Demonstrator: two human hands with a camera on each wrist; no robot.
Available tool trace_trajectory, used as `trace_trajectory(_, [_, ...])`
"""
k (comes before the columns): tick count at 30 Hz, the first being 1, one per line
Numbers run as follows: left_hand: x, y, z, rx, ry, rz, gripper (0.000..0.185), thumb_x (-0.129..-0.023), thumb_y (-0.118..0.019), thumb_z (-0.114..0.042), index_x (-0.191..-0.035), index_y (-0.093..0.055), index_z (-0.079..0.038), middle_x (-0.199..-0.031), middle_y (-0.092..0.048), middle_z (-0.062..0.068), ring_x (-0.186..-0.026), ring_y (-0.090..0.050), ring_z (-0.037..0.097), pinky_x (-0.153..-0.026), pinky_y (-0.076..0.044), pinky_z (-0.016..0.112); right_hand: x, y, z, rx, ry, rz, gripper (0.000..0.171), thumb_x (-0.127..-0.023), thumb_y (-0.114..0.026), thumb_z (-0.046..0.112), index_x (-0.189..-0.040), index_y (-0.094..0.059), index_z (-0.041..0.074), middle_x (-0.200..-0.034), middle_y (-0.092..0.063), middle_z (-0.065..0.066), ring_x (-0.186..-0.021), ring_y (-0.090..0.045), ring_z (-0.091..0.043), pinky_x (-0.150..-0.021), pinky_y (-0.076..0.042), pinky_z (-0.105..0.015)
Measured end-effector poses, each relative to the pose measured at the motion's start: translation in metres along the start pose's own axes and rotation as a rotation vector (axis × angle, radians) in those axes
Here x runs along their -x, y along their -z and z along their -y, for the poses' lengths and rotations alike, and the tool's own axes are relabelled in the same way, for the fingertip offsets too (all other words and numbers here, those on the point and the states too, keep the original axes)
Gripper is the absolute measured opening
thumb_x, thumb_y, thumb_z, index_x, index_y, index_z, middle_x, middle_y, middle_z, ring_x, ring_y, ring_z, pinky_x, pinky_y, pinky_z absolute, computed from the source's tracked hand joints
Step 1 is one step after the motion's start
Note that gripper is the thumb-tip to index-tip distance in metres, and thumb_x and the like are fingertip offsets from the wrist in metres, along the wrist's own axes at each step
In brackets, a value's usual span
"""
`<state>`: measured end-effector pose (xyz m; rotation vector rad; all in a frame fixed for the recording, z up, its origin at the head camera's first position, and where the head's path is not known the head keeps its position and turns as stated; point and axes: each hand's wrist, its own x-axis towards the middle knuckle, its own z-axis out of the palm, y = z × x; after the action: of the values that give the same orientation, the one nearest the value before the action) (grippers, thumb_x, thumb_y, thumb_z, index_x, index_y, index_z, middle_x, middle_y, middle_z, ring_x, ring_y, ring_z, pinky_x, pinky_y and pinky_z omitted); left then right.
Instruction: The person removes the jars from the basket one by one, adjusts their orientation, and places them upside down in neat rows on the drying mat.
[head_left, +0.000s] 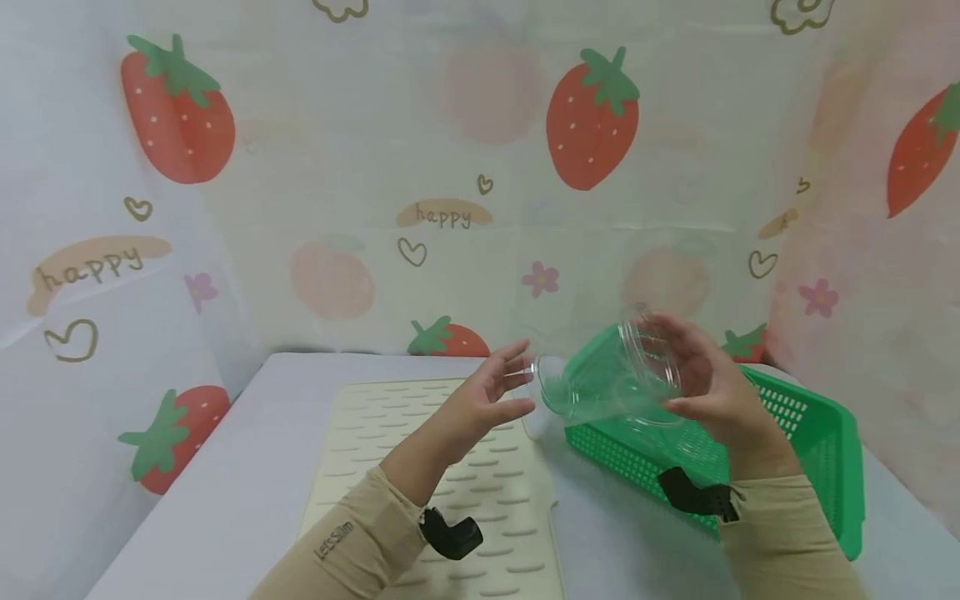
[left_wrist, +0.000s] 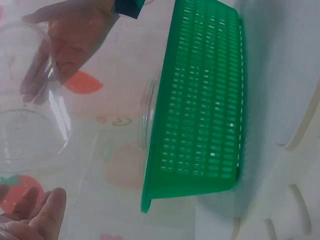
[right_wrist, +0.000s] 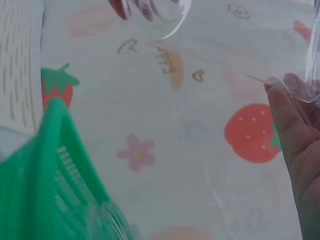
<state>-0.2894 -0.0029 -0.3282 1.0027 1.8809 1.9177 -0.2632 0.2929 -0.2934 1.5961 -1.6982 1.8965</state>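
The right hand [head_left: 708, 387] grasps a clear plastic cup [head_left: 611, 383] sideways by its rim – base toward nine o'clock. The left hand [head_left: 491, 392], fingers released, steadies that base above the green basket [head_left: 813, 442].

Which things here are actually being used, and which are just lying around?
In use:
clear plastic jar, held tilted by the right hand
left hand, open beside the jar's base

Lying about:
green basket
cream ridged mat
strawberry backdrop
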Motion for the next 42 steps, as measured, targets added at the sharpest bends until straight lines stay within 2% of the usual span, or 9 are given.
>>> trace_trajectory(4, [0.005,0.004,0.0,0.068,-0.006,0.013,0.077,-0.083,-0.066,-0.026,-0.145,-0.02,-0.022,-0.146,-0.024,0.008,-0.134,-0.026,0.025,-0.103,-0.032,0.045,-0.003,-0.01,-0.012,-0.07,0.023,-0.041,0.083,-0.078,-0.069,0.002,-0.138,-0.015,-0.014,-0.141,-0.034,-0.018,-0.13,-0.034,-0.027,-0.104,-0.034,-0.031])
trace_trajectory(9, [0.009,0.006,0.001,0.145,-0.063,0.045,0.087,-0.078,-0.071,-0.038,-0.145,-0.019,-0.021,-0.147,-0.024,0.01,-0.134,-0.025,0.028,-0.104,-0.031,0.045,-0.007,-0.02,-0.023,-0.106,0.04,-0.042,0.083,-0.079,-0.07,0.005,-0.138,-0.015,-0.013,-0.141,-0.034,-0.017,-0.13,-0.034,-0.029,-0.103,-0.034,-0.03])
trace_trajectory(17, [0.014,0.006,0.004,0.294,-0.135,0.069,0.09,-0.079,-0.07,-0.03,-0.146,-0.012,-0.018,-0.147,-0.021,0.017,-0.134,-0.025,0.032,-0.104,-0.032,0.045,-0.012,-0.034,-0.035,-0.219,0.061,-0.069,0.082,-0.079,-0.07,0.006,-0.139,-0.018,-0.01,-0.143,-0.03,-0.022,-0.13,-0.032,-0.035,-0.107,-0.026,-0.037])
trace_trajectory(22, [0.016,0.004,0.0,0.373,-0.138,0.041,0.096,-0.075,-0.074,-0.035,-0.146,-0.011,-0.021,-0.146,-0.022,0.016,-0.133,-0.027,0.033,-0.102,-0.034,0.044,-0.012,-0.041,-0.039,-0.216,0.043,-0.102,0.08,-0.08,-0.07,0.011,-0.14,-0.02,-0.008,-0.142,-0.031,-0.022,-0.128,-0.035,-0.034,-0.106,-0.028,-0.039])
trace_trajectory(25, [0.017,0.004,-0.002,0.383,-0.136,0.015,0.098,-0.073,-0.075,-0.04,-0.146,-0.013,-0.022,-0.145,-0.023,0.017,-0.132,-0.028,0.034,-0.101,-0.035,0.044,-0.01,-0.043,-0.042,-0.196,0.003,-0.125,0.078,-0.081,-0.07,0.015,-0.139,-0.022,-0.006,-0.142,-0.032,-0.021,-0.128,-0.035,-0.034,-0.105,-0.029,-0.038])
trace_trajectory(30, [0.018,0.003,-0.002,0.375,-0.124,-0.037,0.101,-0.071,-0.076,-0.043,-0.146,-0.013,-0.021,-0.143,-0.024,0.019,-0.131,-0.027,0.037,-0.101,-0.034,0.046,-0.008,-0.045,-0.045,-0.172,-0.05,-0.11,0.076,-0.084,-0.066,0.017,-0.14,-0.021,-0.004,-0.142,-0.029,-0.022,-0.129,-0.035,-0.033,-0.106,-0.03,-0.036])
trace_trajectory(36, [0.019,0.003,-0.007,0.331,-0.096,-0.103,0.084,-0.078,-0.062,-0.027,-0.146,-0.014,-0.017,-0.139,-0.027,0.02,-0.131,-0.027,0.039,-0.102,-0.033,0.047,-0.005,-0.042,-0.044,-0.144,-0.151,-0.078,0.074,-0.085,-0.065,0.014,-0.141,-0.019,0.0,-0.143,-0.03,-0.018,-0.13,-0.035,-0.028,-0.106,-0.029,-0.032])
trace_trajectory(39, [0.022,0.004,-0.009,0.298,-0.088,-0.134,0.079,-0.079,-0.056,-0.022,-0.146,-0.015,-0.017,-0.138,-0.028,0.019,-0.13,-0.029,0.037,-0.102,-0.033,0.046,-0.005,-0.039,-0.041,-0.097,-0.184,-0.077,0.08,-0.084,-0.065,0.011,-0.144,-0.013,0.001,-0.143,-0.028,-0.015,-0.13,-0.033,-0.024,-0.106,-0.03,-0.029])
trace_trajectory(42, [0.024,0.007,-0.011,0.264,-0.08,-0.175,0.076,-0.078,-0.054,-0.02,-0.145,-0.019,-0.017,-0.136,-0.03,0.018,-0.129,-0.031,0.036,-0.102,-0.034,0.046,-0.007,-0.037,-0.031,0.0,-0.19,-0.1,0.084,-0.084,-0.064,0.006,-0.145,-0.007,0.0,-0.144,-0.026,-0.011,-0.13,-0.032,-0.019,-0.105,-0.03,-0.024])
